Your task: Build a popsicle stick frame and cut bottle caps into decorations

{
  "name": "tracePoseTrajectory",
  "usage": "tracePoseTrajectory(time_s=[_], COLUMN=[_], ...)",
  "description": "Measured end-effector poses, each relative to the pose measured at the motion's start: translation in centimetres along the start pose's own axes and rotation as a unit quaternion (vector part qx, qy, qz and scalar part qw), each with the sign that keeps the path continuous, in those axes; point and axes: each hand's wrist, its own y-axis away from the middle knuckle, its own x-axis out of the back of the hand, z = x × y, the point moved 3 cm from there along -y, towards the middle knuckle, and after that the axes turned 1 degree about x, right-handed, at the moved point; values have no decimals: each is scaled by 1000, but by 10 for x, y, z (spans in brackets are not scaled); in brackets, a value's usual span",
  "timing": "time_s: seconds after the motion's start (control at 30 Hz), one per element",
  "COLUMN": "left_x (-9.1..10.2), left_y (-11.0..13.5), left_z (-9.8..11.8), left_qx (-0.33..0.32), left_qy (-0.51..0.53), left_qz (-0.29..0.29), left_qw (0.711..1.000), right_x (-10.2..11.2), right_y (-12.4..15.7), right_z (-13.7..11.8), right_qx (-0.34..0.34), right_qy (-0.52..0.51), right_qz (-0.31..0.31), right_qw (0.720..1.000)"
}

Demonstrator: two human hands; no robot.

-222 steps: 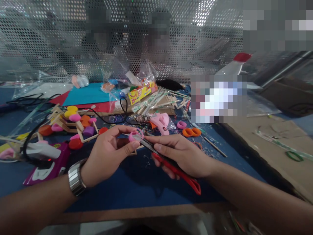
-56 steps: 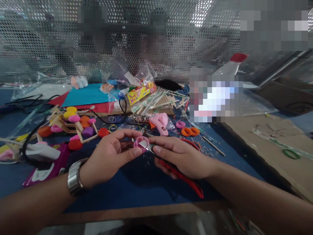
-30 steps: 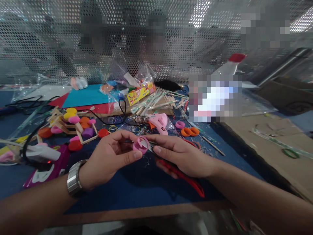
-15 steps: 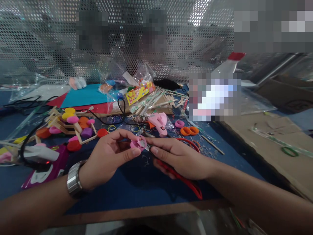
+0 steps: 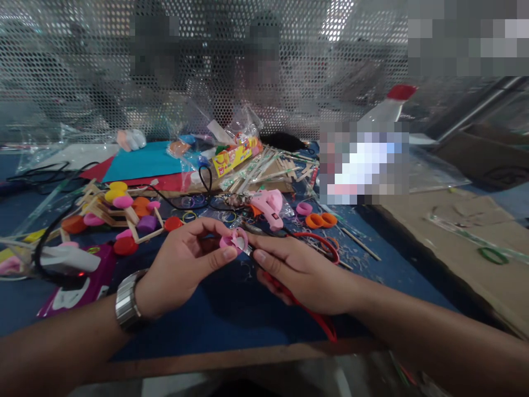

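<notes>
My left hand (image 5: 185, 264), with a metal watch on its wrist, pinches a small pink plastic ring (image 5: 233, 240) between thumb and fingers. My right hand (image 5: 303, 270) is closed on red-handled scissors (image 5: 308, 309). Their blades reach into the pink ring, and the red handles stick out below and above my palm. Both hands meet above the blue table mat (image 5: 231, 314), near the front edge.
A popsicle-stick frame with coloured caps (image 5: 124, 212) lies at the left, beside a glue gun on a purple card (image 5: 70, 270). A pink tool (image 5: 270, 207), orange rings (image 5: 321, 221), a stick pile (image 5: 264, 171) and a red-capped bottle (image 5: 384, 113) stand behind. Cardboard (image 5: 454, 242) lies at the right.
The hands stayed together over the mat. The pink ring has been turned between the left fingers while the scissor blades work at it; the red handles have spread a little.
</notes>
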Motion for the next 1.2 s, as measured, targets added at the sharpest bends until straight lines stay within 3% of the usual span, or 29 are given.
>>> tracePoseTrajectory(time_s=[0.4, 0.83, 1.2], left_x=[0, -3, -3], left_y=[-3, -1, -2], left_z=[0, 1, 1], left_qx=[32, 90, 72], left_qy=[-33, 91, 32], left_qz=[3, 24, 12], left_qw=[999, 991, 997], right_x=[-2, 3, -2], right_y=[0, -3, 1], right_z=[1, 1, 0], right_qx=[-30, -27, -66], right_qy=[-23, -72, -103], right_qz=[-3, -10, -23], right_qw=[999, 997, 992])
